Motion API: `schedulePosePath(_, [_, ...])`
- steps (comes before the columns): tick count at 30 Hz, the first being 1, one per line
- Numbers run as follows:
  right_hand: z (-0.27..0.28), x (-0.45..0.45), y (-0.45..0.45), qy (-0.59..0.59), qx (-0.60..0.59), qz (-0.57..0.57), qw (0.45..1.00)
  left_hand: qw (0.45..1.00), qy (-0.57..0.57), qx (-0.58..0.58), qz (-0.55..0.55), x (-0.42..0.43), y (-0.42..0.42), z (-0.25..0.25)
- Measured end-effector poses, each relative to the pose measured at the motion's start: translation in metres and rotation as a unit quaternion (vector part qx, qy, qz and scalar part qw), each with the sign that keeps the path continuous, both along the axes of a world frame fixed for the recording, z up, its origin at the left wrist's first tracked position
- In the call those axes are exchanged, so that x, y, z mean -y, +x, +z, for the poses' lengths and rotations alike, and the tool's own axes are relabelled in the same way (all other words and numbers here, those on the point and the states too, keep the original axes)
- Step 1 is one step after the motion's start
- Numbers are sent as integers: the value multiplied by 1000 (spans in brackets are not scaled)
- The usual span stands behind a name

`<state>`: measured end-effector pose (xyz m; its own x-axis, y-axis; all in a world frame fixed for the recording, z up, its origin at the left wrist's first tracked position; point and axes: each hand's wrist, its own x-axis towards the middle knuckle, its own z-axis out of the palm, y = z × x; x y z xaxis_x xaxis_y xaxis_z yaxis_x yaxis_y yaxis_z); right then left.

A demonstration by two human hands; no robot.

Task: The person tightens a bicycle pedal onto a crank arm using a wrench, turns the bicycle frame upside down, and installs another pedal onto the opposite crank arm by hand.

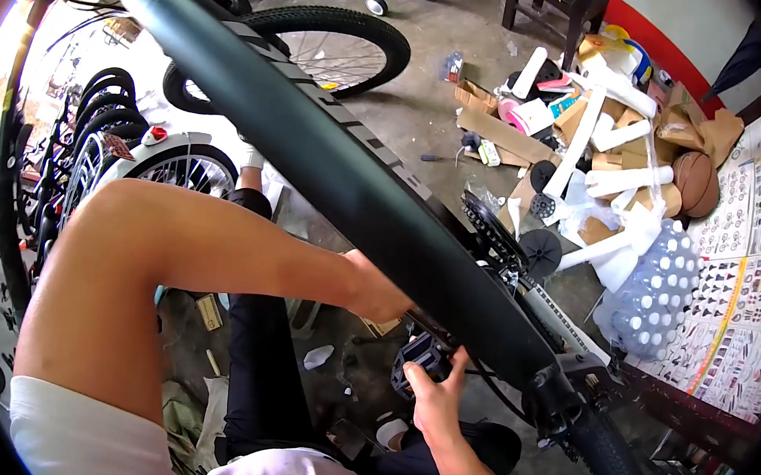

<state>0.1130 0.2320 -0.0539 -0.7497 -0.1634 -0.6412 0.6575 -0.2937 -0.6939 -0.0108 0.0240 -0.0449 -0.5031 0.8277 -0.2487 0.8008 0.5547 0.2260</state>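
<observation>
Head view of a bicycle in your two hands. The black bicycle frame crosses the field diagonally, from the upper left down to the lower right, where a knobbed tyre lies at its end. Your right hand, rising from below, is closed about a black pedal: the thumb lies along its near face, and a finger reaches up beside it towards the frame. The pedal sits just below the frame, near the middle of the view. Your left hand comes in from the left, its arm sharply bent; its fingers pass behind the frame tube, so you cannot tell how far they are open or what, if anything, they hold. The chainring shows on the far side of the tube, apart from both hands. Beneath your arms are dark trousers and the concrete floor. Beyond the frame lies a large wheel. At the upper right, white foam tubes and cardboard are heaped beside a basketball and a pack of bottles; at the left stands a row of bicycles.
</observation>
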Motion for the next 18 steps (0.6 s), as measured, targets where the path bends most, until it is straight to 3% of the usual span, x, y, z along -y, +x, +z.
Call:
schedulePosePath(2, [-6, -2, 3, 15, -46, 10, 999, 990, 94, -103, -14, -15, -2, 5])
schedulePosePath(4, [-13, -4, 3, 33, -96, 17, 995, 992, -86, 81, 34, -23, -14, 35])
schedulePosePath(5, [-9, -5, 0, 22, -85, 20, 996, 982, -120, 141, 50, -25, -16, 54])
schedulePosePath(10, [-31, -7, 5, 58, -127, 40, 989, 980, -125, 145, 52, -23, -11, 19])
schedulePosePath(11, [-30, -8, 4, 13, -117, 28, 993, 978, -147, 143, 50, -23, -10, 16])
schedulePosePath(14, [-32, -2, -1, 33, -174, 12, 984, 972, -175, 145, 58, -32, -12, 47])
schedulePosePath(18, [-18, -1, -2, 3, -111, -6, 994, 965, -211, 137, 72, -33, -13, 46])
